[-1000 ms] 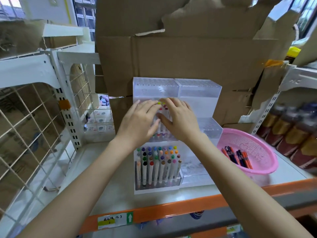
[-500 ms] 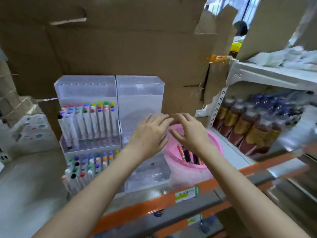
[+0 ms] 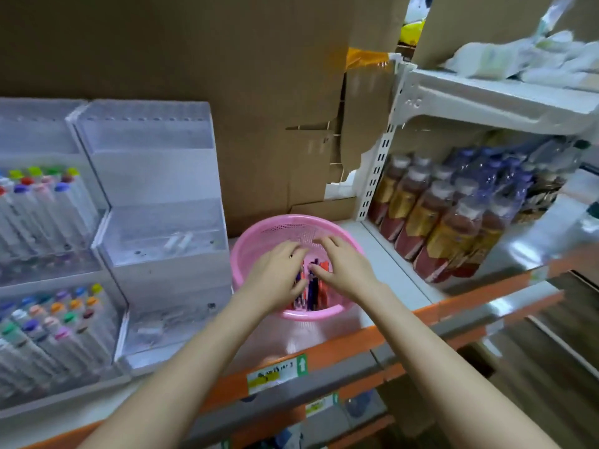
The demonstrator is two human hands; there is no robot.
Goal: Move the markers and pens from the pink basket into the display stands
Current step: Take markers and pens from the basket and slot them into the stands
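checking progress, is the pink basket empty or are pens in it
Not empty: several dark and orange-red pens lie on the bottom of the round pink plastic basket.

On the orange shelf edge (image 3: pixel 343 346), white label (image 3: pixel 277 373): black print too blurred to read, yellow patch, white up-arrow on green. Below, second label (image 3: pixel 321 405), likewise illegible. Bottle labels (image 3: pixel 437 222) unreadable.

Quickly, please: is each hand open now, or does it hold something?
Left hand: fingers curled among the pens in the pink basket; grip cannot be told.
Right hand: open, thumb at the pens.
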